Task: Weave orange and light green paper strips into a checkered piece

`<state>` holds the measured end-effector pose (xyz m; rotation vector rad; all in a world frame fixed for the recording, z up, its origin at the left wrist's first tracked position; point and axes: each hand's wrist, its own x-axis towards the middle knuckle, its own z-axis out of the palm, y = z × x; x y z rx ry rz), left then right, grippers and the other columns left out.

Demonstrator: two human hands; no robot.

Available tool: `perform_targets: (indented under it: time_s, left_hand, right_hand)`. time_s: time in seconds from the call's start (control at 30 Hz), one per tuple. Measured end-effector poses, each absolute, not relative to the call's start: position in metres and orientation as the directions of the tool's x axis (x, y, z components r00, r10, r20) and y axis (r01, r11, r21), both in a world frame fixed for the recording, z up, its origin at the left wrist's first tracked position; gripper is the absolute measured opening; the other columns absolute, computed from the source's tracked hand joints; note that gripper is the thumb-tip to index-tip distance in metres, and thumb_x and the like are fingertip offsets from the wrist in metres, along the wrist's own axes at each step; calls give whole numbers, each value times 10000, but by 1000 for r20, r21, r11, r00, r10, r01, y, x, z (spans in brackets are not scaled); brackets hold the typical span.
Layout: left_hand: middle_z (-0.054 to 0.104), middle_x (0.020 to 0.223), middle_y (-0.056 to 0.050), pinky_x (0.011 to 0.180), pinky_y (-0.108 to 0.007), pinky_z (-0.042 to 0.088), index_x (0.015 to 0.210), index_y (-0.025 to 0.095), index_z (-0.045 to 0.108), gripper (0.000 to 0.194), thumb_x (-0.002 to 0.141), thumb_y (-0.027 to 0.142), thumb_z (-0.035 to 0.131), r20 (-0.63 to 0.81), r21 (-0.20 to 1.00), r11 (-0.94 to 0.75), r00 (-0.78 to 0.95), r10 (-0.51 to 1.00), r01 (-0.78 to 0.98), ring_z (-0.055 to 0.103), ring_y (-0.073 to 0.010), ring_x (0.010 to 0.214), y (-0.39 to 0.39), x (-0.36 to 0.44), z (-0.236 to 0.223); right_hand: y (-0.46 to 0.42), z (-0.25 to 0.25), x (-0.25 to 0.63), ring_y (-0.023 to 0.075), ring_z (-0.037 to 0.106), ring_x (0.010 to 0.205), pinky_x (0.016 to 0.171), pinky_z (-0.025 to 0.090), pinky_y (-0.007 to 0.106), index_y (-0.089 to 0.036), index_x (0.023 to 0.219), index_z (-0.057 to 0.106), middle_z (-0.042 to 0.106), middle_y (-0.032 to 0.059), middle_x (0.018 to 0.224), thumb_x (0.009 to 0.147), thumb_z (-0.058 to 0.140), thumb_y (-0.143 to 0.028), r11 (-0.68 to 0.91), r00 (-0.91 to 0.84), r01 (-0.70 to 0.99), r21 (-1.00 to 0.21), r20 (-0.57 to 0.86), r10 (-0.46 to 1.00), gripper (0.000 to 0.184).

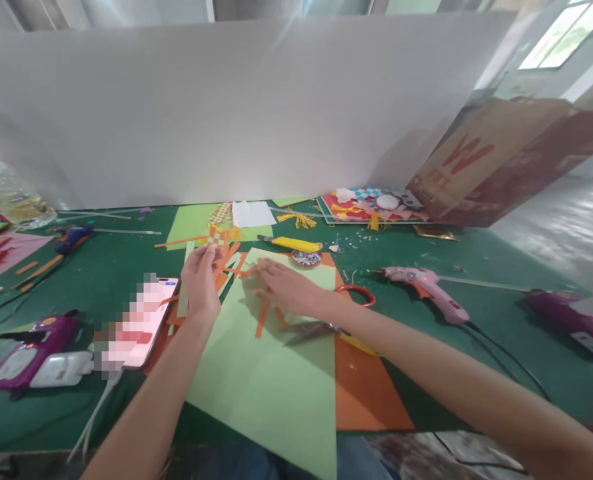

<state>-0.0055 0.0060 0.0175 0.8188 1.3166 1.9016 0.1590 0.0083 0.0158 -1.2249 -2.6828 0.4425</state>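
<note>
My left hand (200,277) is closed in a pinch on a small orange-and-pale woven paper piece (219,237), held up over loose paper strips. My right hand (289,287) reaches across a light green paper sheet (256,393), fingers stretched out and down among short orange paper strips (262,319). Whether its fingertips grip a strip is hard to see. Under my right wrist lie scissors (309,332) with a red handle loop (360,288). An orange sheet (364,393) sticks out from beneath the green one.
To the right, a pink glue gun (426,283) trails a black cable. A phone (149,327) and purple power strip (41,353) lie at left. A yellow utility knife (296,244) is behind my right hand. A white board (226,120) and paper bag (476,157) stand at the back.
</note>
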Motion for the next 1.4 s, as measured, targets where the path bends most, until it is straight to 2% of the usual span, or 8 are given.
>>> perform_targets:
  time_s: [0.23, 0.43, 0.57, 0.67, 0.93, 1.07, 1.2, 1.4]
  left_hand:
    - [645, 735, 16, 647, -235, 411, 718, 188, 579, 161, 681, 318, 668, 92, 938, -270, -598, 796, -216, 604, -108, 688, 10, -17, 10]
    - [645, 727, 3, 644, -232, 416, 698, 186, 584, 167, 684, 322, 681, 105, 941, -270, -584, 805, -204, 611, -117, 707, 10, -17, 10]
    - [631, 709, 6, 648, -233, 410, 700, 185, 587, 169, 684, 321, 687, 108, 938, -277, -584, 804, -208, 608, -119, 712, 10, -18, 9]
    - [639, 729, 5, 648, -235, 404, 707, 186, 591, 185, 675, 333, 699, 103, 936, -275, -580, 808, -217, 607, -116, 707, 11, -20, 7]
    - [643, 721, 8, 663, -241, 407, 717, 193, 596, 152, 695, 320, 676, 82, 944, -247, -571, 817, -218, 616, -124, 714, 9, -17, 9]
    - [641, 713, 14, 681, -237, 410, 690, 190, 592, 136, 709, 296, 675, 39, 944, -209, -544, 838, -254, 607, -114, 717, 8, -14, 10]
    - [628, 706, 27, 675, -225, 418, 680, 188, 585, 111, 720, 255, 664, 4, 939, -177, -504, 864, -296, 589, -90, 685, 8, -13, 9]
    - [649, 673, -16, 782, -320, 504, 657, 168, 590, 132, 729, 243, 671, -110, 922, 26, -196, 974, -386, 637, -129, 664, 8, -8, 4]
  right_hand:
    - [-31, 7, 148, 353, 315, 1357, 1089, 332, 506, -55, 1313, 506, 389, 237, 1436, 883, 527, -397, 732, -771, 611, -303, -15, 637, 550]
    - [-33, 22, 146, 269, 443, 1295, 1107, 315, 474, -169, 954, 709, 627, 98, 1238, 936, 444, -292, 837, -856, 442, -322, 126, 501, 293]
    - [10, 19, 129, 265, 462, 1277, 1060, 372, 445, -80, 1222, 574, 539, 185, 1328, 865, 411, -27, 859, -858, 479, -184, 110, 502, 396]
    - [30, 11, 123, 235, 529, 1214, 995, 443, 354, -81, 1223, 568, 560, 171, 1308, 771, 448, 62, 875, -882, 449, -180, 68, 466, 490]
    - [6, 10, 140, 224, 553, 1159, 976, 432, 349, -97, 1139, 608, 618, 154, 1205, 806, 437, 15, 871, -876, 455, -186, 82, 476, 390]
    - [5, 14, 140, 219, 625, 972, 837, 477, 327, -127, 995, 668, 684, 126, 993, 817, 434, -11, 836, -842, 519, -179, 65, 536, 316]
    - [15, 13, 135, 226, 598, 1022, 849, 462, 338, -129, 1107, 625, 660, 128, 1075, 876, 372, -50, 794, -794, 579, -185, 96, 601, 352]
    - [6, 8, 146, 285, 576, 1063, 889, 454, 408, -49, 1048, 617, 632, 211, 1065, 942, 344, -158, 732, -740, 657, -181, 36, 672, 312]
